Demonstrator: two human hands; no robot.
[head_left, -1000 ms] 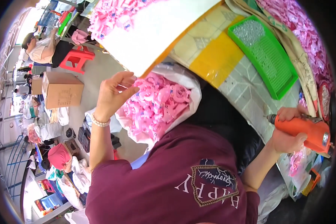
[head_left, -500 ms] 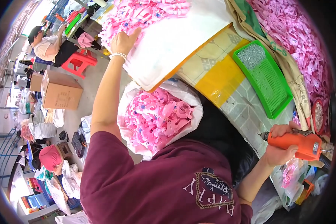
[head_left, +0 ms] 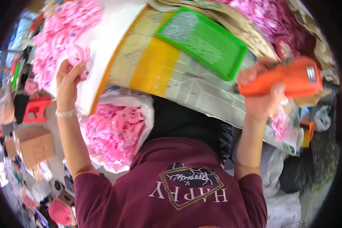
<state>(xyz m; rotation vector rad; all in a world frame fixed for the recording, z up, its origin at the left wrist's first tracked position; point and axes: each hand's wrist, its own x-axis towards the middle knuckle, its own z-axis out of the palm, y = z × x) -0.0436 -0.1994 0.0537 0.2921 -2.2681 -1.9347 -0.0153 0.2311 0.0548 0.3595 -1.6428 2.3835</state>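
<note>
My left hand, with a beaded bracelet at its wrist, pinches a small pink plastic part between thumb and fingers. It is raised over the white board, beside a spread pile of similar pink parts. On the right, my right hand is wrapped round an orange power drill, whose narrow front end points left. Motion blurs the drill and its tip. A green tray lies between my hands on the table; small silver metal pieces are heaped at its far left end.
An open white sack of pink parts stands against the table's near edge. Behind the tray lies a brown sack edge with a large pink heap. A red stool and cardboard box are on the floor at left.
My left hand has lifted away from the pile and now holds a pink part. The drill in my right hand has come up toward the tray. The whole view has turned to the right.
</note>
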